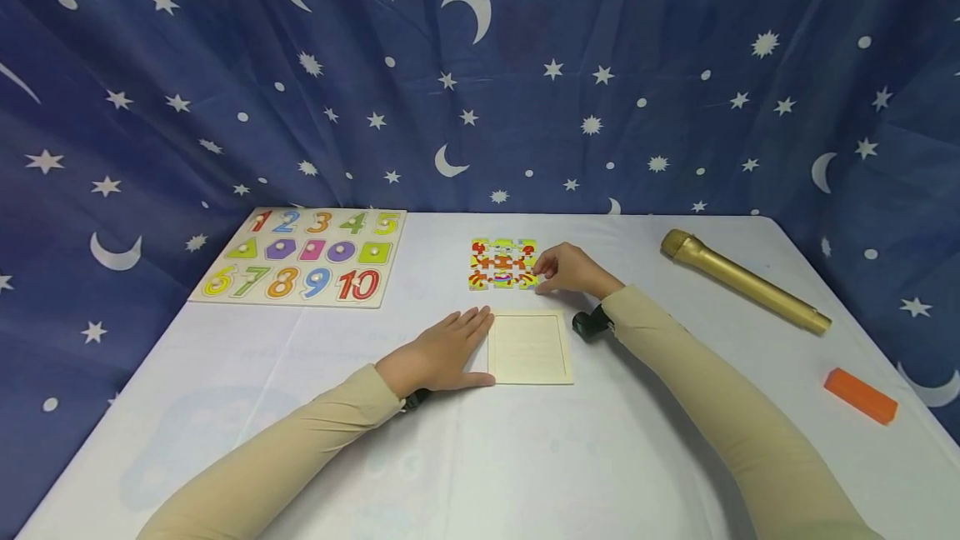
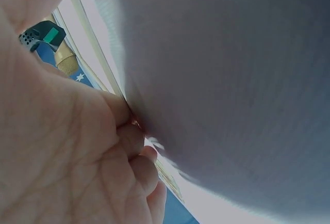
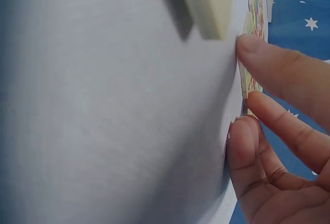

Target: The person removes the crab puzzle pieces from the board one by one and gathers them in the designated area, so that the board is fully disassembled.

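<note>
A square of brightly coloured jigsaw pieces [image 1: 502, 263] lies on the table, the pieces close together with small gaps. At its right edge is my right hand [image 1: 568, 269]. In the right wrist view, the thumb [image 3: 248, 46] and a fingertip are right at the side of the pieces [image 3: 252, 74], set apart from each other. My left hand [image 1: 450, 354] lies with fingers extended against the left side of a square wooden puzzle frame [image 1: 567, 348]. Thumb and fingertips overlap the frame's edge, and the palm faces down. Nothing lies inside the frame's recess.
A wooden number and shape board [image 1: 296, 258] lies at the back left. A gold microphone [image 1: 742, 280] and an orange block [image 1: 860, 396] lie at the right. Behind the white table [image 1: 420, 473] hangs a blue curtain [image 1: 525, 65] with moons and stars.
</note>
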The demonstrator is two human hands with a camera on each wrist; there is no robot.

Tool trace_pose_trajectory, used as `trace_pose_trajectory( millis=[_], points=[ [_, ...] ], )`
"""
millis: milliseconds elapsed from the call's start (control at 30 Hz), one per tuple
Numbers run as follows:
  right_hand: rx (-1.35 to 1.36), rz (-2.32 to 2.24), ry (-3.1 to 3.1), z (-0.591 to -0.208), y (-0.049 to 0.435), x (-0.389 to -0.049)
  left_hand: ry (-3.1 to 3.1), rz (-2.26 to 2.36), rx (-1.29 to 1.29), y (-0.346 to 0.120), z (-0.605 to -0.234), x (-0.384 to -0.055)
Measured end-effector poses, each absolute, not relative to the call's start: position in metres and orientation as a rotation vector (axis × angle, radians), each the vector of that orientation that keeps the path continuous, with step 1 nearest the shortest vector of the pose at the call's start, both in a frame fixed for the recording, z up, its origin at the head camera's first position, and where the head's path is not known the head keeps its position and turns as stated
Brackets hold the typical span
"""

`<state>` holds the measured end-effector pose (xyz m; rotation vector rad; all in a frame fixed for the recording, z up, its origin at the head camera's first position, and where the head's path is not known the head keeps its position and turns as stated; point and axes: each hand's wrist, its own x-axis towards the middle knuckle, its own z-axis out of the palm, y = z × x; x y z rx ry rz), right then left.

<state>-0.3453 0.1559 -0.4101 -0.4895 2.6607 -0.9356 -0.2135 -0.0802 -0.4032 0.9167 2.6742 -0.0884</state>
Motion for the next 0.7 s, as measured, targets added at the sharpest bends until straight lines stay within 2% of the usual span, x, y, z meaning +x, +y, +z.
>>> trace_pose_trajectory(
  millis=[467,700],
  points=[
    [-0.472,-0.95,2.641,-0.414,0.162,-0.347,2.667,-0.084,0.93,-0.079,-0.406,-0.214],
    [-0.481,-1.057,2.65,-0.407,0.173,-0.331,2.696,0.029,0.943,-0.09,-0.404,-0.224]
  ],
)
